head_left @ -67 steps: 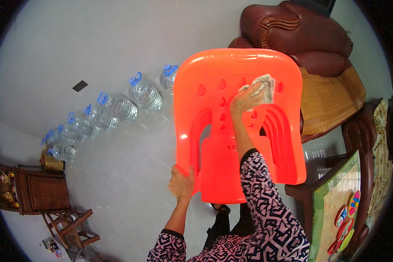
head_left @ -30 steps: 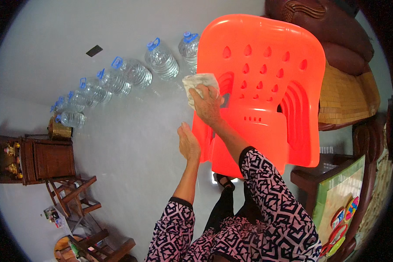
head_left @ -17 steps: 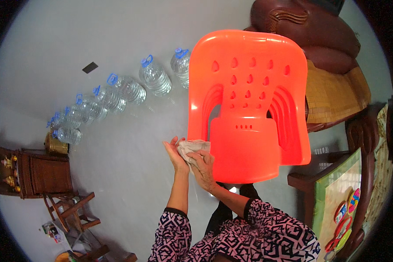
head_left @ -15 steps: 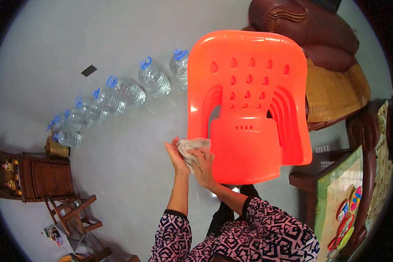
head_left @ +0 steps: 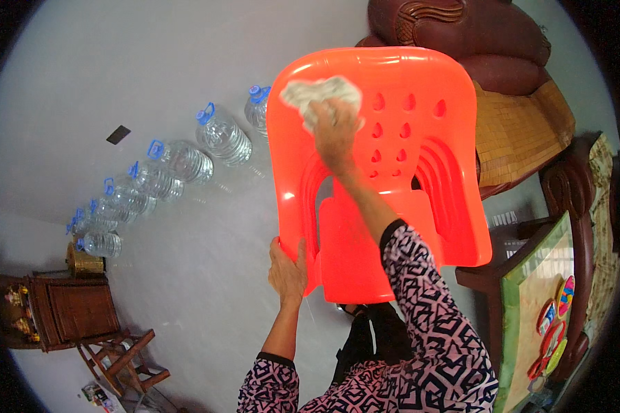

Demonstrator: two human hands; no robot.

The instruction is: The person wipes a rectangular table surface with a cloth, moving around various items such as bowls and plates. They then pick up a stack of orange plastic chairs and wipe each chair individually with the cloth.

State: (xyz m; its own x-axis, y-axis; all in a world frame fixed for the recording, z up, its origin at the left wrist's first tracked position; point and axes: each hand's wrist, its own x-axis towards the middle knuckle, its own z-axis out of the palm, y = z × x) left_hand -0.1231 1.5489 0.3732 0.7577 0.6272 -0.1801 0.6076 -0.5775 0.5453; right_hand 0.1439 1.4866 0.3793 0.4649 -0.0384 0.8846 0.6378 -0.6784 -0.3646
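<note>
A bright orange-red plastic chair (head_left: 375,241) faces me, with teardrop holes in its backrest and grooved armrests. My right hand (head_left: 335,134) reaches across the seat and presses a whitish cloth (head_left: 322,93) to the upper left of the backrest. Part of the cloth bunches out beyond my fingers and hides some of the holes. At the front end of the left armrest, my left hand (head_left: 287,272) grips the chair's edge, thumb on the inner side and fingers outside.
A row of big clear water bottles (head_left: 224,138) with blue caps curves along the grey floor on the left. Behind the chair stands a brown leather sofa (head_left: 475,31). To the right is a green-edged table (head_left: 523,316); a wooden cabinet (head_left: 83,310) stands far left.
My right hand has carried the cloth up from beside the seat onto the backrest. My left hand has left the cloth and taken hold of the armrest. The view has shifted slightly.
</note>
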